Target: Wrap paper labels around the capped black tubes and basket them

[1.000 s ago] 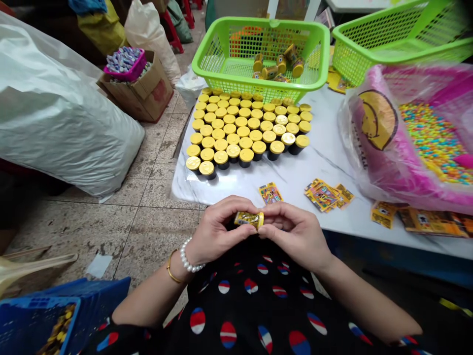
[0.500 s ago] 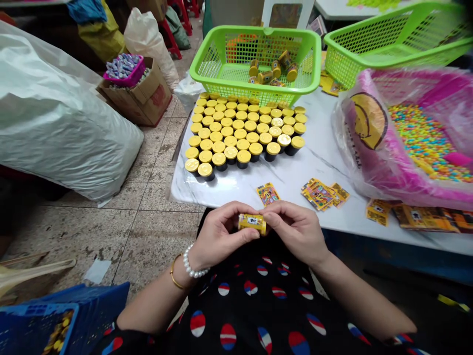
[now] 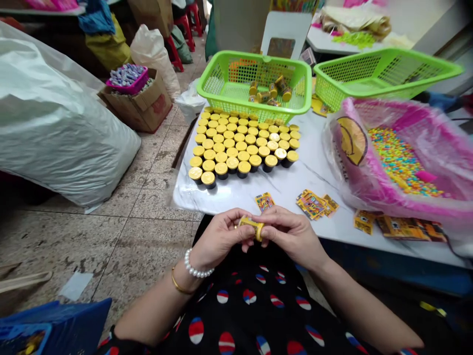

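Workroom clutter filled the left side: a big white sack (image 3: pixel 55 118) slumped on the tiled floor (image 3: pixel 148 251), a cardboard box (image 3: pixel 138 111) carrying a pink tray (image 3: pixel 127 85) stood beyond it, and a blue crate (image 3: pixel 55 330) sat at the near corner. Just off the edge of the white marbled surface (image 3: pixel 236 197), a seated person's left hand (image 3: pixel 219 237), with a pearl bracelet (image 3: pixel 195 265) and a gold bangle (image 3: pixel 181 288) on the wrist, met the right hand (image 3: pixel 291 234) above a dotted black lap. Fingers from both hands were closed on a small yellow tube (image 3: pixel 252 228), which was tilted in the air just short of the edge. That close two-handed pinch looked like a sound way to keep so small a piece steady. A single printed card (image 3: pixel 264 201) lay just ahead of the hands, with a loose pile of cards (image 3: pixel 312 204) to its right. Beyond stood rows of yellow-capped tubs (image 3: pixel 244 167), then a green basket (image 3: pixel 236 55) holding loose tubes. Further right were a second basket (image 3: pixel 384 79) and a pink bin (image 3: pixel 384 190) of colourful candies (image 3: pixel 399 162).
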The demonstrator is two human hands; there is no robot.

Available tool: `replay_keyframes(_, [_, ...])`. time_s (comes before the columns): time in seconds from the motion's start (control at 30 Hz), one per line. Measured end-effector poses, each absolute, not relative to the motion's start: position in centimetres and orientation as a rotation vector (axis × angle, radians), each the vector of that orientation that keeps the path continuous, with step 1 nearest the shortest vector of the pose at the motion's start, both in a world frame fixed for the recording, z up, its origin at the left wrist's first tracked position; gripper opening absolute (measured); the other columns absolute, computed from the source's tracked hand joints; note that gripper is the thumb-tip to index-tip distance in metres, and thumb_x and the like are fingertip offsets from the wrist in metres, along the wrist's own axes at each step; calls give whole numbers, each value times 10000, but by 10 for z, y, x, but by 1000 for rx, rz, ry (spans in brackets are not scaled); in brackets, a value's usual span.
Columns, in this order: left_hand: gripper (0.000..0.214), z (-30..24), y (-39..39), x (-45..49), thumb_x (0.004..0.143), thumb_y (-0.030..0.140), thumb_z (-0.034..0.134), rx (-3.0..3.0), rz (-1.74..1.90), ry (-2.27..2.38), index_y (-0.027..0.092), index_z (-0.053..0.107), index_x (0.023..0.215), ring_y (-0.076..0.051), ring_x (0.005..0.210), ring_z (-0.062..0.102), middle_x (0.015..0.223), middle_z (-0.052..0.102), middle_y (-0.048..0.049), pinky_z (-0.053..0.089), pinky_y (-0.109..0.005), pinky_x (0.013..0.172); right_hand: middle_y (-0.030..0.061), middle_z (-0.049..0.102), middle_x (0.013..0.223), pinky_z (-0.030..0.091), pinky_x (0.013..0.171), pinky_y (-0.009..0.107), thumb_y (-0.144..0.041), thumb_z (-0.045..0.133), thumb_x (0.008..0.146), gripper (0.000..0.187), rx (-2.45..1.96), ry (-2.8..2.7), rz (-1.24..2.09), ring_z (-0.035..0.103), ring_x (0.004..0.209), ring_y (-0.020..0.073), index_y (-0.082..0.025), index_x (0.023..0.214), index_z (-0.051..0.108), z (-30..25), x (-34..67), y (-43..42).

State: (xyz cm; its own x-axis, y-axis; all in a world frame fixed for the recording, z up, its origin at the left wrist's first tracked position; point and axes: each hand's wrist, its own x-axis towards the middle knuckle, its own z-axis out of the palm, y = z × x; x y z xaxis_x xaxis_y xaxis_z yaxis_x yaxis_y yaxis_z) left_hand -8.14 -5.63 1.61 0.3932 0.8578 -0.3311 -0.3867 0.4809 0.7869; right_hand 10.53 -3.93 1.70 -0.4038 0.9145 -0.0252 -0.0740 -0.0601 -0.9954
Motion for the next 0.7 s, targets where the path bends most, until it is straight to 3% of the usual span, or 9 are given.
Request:
replay_keyframes(0.13, [353,18,-59,-87,799,388,776,697,863,816,99,647,955,-73,537,555,685,653,-33,444,-155,474,10,636,829,533,511,228,-356,730,830,218,-986,-1447,1623,626,519,82,-204,978,779,26,98,-38])
replay_keyframes(0.23, [393,12,-61,-88,793,431,773,707,919,818,115,628,976,-67,490,521,638,626,-14,415,-149,439,24,655,868,538,546,242,-307,719,812,339,-1013,-1636,1529,648,582,110,-211,1137,713,37,90,-43])
replay_keyframes(0.33, [514,5,-59,-88,758,532,768,738,963,767,149,596,1055,-80,483,544,725,649,-32,423,-166,422,31,682,861,540,596,256,-205,735,733,376,-981,-2042,1126,652,673,148,-219,1107,701,51,83,-36])
replay_keyframes(0.43, [625,7,-59,-95,729,607,749,752,1039,857,192,563,1158,-124,533,602,914,669,-80,438,-201,393,8,685,756,518,578,239,-194,675,785,185,-993,-2269,728,635,636,136,-214,963,718,80,86,5])
replay_keyframes(0.5, [570,12,-63,-105,757,579,738,780,1141,1040,189,589,1145,-119,567,598,988,673,-101,443,-205,419,16,702,755,510,567,252,-254,647,834,149,-1064,-2215,475,630,609,136,-204,955,718,108,94,50])
replay_keyframes(0.57, [486,16,-71,-117,787,543,727,831,1181,1195,166,631,1078,-109,573,572,898,688,-85,444,-204,462,40,723,747,508,545,287,-386,692,825,289,-1214,-2026,244,633,570,158,-180,1027,710,132,104,95])
replay_keyframes(0.63, [425,16,-80,-128,817,519,707,850,1159,1283,154,651,1027,-96,540,533,765,678,-53,416,-192,466,78,761,893,518,553,308,-424,730,804,524,-1287,-1921,169,655,565,164,-174,1252,627,140,113,123])
replay_keyframes(0.7, [398,12,-88,-136,832,507,693,817,1141,1329,156,654,1018,-83,507,498,706,667,-35,370,-175,441,77,769,931,533,597,320,-421,705,839,466,-1265,-1944,113,676,586,166,-191,1240,645,130,119,121])
